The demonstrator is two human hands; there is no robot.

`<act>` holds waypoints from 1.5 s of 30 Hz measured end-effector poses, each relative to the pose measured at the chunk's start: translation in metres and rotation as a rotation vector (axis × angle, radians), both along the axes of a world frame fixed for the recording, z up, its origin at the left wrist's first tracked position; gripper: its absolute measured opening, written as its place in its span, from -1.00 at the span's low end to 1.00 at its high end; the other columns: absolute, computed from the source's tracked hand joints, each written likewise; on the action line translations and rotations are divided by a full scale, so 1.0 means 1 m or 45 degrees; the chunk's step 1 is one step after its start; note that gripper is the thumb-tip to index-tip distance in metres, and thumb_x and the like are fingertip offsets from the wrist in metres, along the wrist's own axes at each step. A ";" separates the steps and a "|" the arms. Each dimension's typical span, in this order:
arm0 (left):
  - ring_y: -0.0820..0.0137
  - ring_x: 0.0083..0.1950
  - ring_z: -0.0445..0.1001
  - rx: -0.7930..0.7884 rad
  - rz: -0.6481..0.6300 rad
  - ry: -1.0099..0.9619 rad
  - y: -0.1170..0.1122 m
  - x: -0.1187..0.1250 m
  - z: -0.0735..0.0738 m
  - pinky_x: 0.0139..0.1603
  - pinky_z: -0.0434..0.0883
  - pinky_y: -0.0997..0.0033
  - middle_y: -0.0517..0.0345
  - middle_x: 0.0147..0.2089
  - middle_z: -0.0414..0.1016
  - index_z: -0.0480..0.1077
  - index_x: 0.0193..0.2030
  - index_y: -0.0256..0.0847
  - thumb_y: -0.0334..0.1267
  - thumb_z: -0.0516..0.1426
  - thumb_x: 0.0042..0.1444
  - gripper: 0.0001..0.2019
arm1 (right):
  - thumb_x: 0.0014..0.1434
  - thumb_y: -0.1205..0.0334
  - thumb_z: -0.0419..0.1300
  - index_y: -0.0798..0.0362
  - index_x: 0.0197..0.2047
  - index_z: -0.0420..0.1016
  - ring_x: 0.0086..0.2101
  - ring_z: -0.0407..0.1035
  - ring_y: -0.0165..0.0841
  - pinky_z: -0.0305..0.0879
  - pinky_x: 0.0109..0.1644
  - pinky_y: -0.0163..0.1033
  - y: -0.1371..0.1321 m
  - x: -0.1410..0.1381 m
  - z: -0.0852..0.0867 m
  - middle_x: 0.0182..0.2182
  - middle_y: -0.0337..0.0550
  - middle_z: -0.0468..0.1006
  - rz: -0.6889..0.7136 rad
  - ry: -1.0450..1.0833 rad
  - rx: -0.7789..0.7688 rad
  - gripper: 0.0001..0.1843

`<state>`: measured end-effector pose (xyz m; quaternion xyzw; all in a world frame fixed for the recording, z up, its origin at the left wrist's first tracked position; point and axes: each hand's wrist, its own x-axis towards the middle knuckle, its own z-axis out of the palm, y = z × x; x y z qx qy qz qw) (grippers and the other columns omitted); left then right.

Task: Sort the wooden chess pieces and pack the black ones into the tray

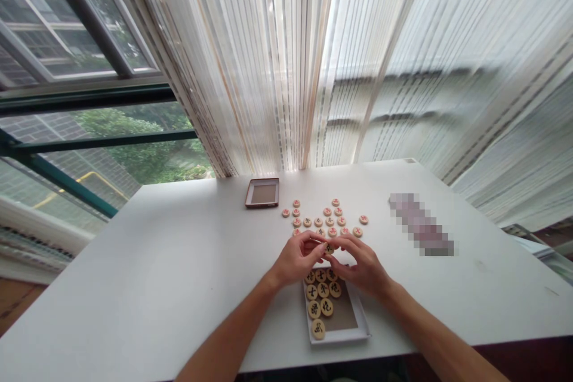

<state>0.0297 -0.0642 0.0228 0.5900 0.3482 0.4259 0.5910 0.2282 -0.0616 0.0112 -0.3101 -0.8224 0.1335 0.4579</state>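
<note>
Between the fingertips of both hands is a round wooden Chinese chess piece (329, 248) with a dark character. My left hand (298, 255) pinches it from the left, and my right hand (363, 264) grips its right side. Just below them lies an open white box tray (360, 323) with a brown bottom. Several black-marked chess pieces (323, 290) lie in it, mostly along its left and far parts. Beyond my hands, loose chess pieces (318, 222), most of them red-marked and some black-marked, are spread over the table. My fingers partly cover the nearest row and the tray's far end.
The white table (170, 274) reaches to a window with sheer striped curtains (277, 71). An upturned box lid (264, 193) with a brown rim lies at the back. To the right is a blurred-out pinkish item (421, 224).
</note>
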 end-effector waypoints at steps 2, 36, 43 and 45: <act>0.23 -0.13 0.64 0.016 -0.048 0.020 0.000 -0.002 0.001 -0.15 0.56 0.34 -0.11 -0.12 0.63 0.43 0.02 -0.31 -0.07 0.21 0.22 -0.63 | 0.18 0.38 0.25 -0.05 0.02 0.42 -0.25 0.45 -0.27 0.46 -0.14 -0.15 0.000 0.001 -0.001 -0.26 -0.14 0.53 -0.011 0.000 0.001 -0.67; 0.41 -0.25 0.60 0.453 0.197 0.503 -0.003 -0.003 0.007 -0.33 0.39 0.52 0.15 -0.26 0.64 0.48 -0.07 -0.18 -0.26 0.16 0.24 -0.84 | 0.24 0.37 0.21 -0.07 0.03 0.41 -0.32 0.41 -0.33 0.44 -0.22 -0.19 -0.001 -0.001 -0.001 -0.23 -0.16 0.54 0.070 0.017 -0.243 -0.70; 0.42 -0.27 0.56 0.559 0.167 0.628 -0.006 -0.003 0.006 -0.24 0.44 0.47 0.15 -0.22 0.62 0.45 0.01 -0.15 -0.24 0.16 0.23 -0.77 | 0.29 0.28 0.19 -0.06 -0.05 0.44 -0.30 0.44 -0.30 0.47 -0.19 -0.15 0.005 0.006 -0.003 -0.23 -0.13 0.53 -0.076 0.204 -0.322 -0.83; 0.43 -0.30 0.54 0.613 0.121 0.705 -0.008 -0.003 0.006 -0.19 0.44 0.44 0.15 -0.21 0.61 0.48 -0.02 -0.14 -0.22 0.16 0.22 -0.79 | 0.30 0.25 0.18 -0.05 -0.04 0.44 -0.26 0.48 -0.28 0.50 -0.14 -0.12 0.007 0.008 -0.002 -0.19 -0.10 0.53 -0.085 0.295 -0.371 -0.84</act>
